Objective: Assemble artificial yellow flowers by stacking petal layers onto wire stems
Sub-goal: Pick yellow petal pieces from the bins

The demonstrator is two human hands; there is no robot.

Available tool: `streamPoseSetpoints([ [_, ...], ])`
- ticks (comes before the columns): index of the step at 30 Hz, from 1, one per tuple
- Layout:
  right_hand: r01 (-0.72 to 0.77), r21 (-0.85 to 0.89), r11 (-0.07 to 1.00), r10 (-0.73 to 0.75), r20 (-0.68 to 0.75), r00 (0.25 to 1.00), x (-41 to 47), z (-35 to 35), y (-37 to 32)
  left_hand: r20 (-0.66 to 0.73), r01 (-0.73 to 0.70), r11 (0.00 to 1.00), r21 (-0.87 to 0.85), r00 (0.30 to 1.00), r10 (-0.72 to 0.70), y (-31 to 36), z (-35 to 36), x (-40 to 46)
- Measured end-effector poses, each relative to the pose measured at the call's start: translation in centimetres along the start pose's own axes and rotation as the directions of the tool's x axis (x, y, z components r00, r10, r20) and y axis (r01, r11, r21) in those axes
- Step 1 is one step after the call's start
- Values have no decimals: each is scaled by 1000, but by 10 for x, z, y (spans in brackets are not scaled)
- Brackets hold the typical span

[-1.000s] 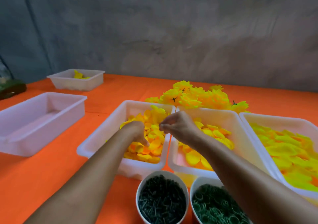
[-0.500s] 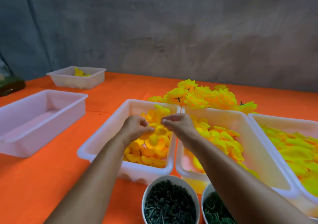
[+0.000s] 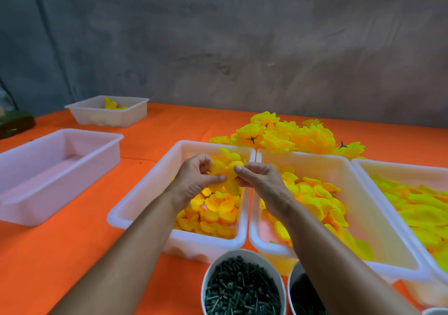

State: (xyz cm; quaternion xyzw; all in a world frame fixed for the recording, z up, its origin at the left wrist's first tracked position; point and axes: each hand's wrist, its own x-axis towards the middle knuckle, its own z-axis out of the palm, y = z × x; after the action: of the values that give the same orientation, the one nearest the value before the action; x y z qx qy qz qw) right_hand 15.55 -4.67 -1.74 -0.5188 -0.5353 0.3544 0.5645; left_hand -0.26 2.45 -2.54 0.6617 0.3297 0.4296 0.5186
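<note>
Head view: both hands are working over the petal bin (image 3: 135, 208), mid-surface. Left hand (image 3: 194, 179) is pinching a petal layer (image 3: 224, 169) w/ curled fingers (image 3: 213, 178); right hand (image 3: 260, 179) is pinching the same layer from the other side, thumb & fingertips closed on it. Layer is hovering just above the loose petals (image 3: 213, 215) in that bin. Second bin (image 3: 358, 217) of petals is sitting right beside it, third bin (image 3: 397, 169) further right. Finished flowers (image 3: 286, 135) are lying piled behind the bins on the orange surface (image 3: 60, 254). Cup of dark stems (image 3: 240, 288) is standing near the front edge.
</note>
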Motion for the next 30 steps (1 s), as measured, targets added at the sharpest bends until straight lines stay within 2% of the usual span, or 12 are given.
streamPoseSetpoints([
  [3,-6,47,999,5,18,1000,1,-1,-1,49,49,997,-55,998,-46,3,1,-1],
  [6,-5,40,999,4,21,1000,2,0,0,41,68,995,-74,997,-65,5,1,-2],
  [10,9,-24,1000,-10,-51,999,1,0,1,36,37,999,-14,999,-37,5,3,-3],
  [17,15,-128,992,-26,-84,996,3,5,5,54,3,996,94,998,-8,5,5,-5],
  [25,39,9,999,-40,24,999,2,0,3,-55,-35,995,90,998,40,4,1,-2],
  [30,34,-50,998,-34,-15,999,2,1,4,51,-81,996,43,996,79,7,1,-6],
])
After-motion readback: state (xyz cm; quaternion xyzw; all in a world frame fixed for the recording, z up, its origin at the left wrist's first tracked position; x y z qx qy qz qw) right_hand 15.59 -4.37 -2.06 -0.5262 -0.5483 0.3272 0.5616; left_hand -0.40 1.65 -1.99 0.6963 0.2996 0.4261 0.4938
